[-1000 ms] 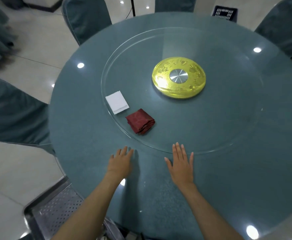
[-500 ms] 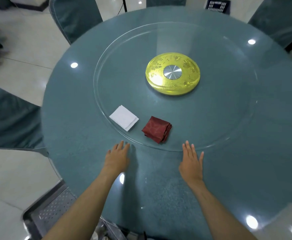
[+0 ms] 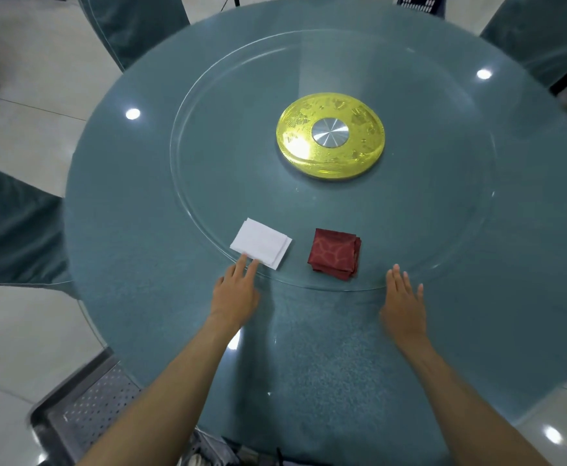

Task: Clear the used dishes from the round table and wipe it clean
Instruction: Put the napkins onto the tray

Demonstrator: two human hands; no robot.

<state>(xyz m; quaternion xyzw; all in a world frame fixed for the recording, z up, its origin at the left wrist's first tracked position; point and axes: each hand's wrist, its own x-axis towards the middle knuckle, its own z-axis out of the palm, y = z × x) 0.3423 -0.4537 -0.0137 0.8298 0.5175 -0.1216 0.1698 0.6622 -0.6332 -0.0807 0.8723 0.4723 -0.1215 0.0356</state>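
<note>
A round teal table carries a clear glass turntable with a gold hub at its centre. On the turntable's near edge lie a folded white cloth and a folded dark red cloth. My left hand lies flat with straight fingers, its fingertips touching the near corner of the white cloth. My right hand lies flat on the table with straight fingers reaching the turntable's rim, to the right of the red cloth. No dishes are in sight.
Chairs in teal covers stand around the table: at the left, far left and far right. A perforated metal cart tray sits low at the near left. A dark crate stands on the floor behind the table.
The turntable has turned, carrying both cloths rightward and nearer to me. My left hand has reached forward to the white cloth; my right hand has slid right along the rim.
</note>
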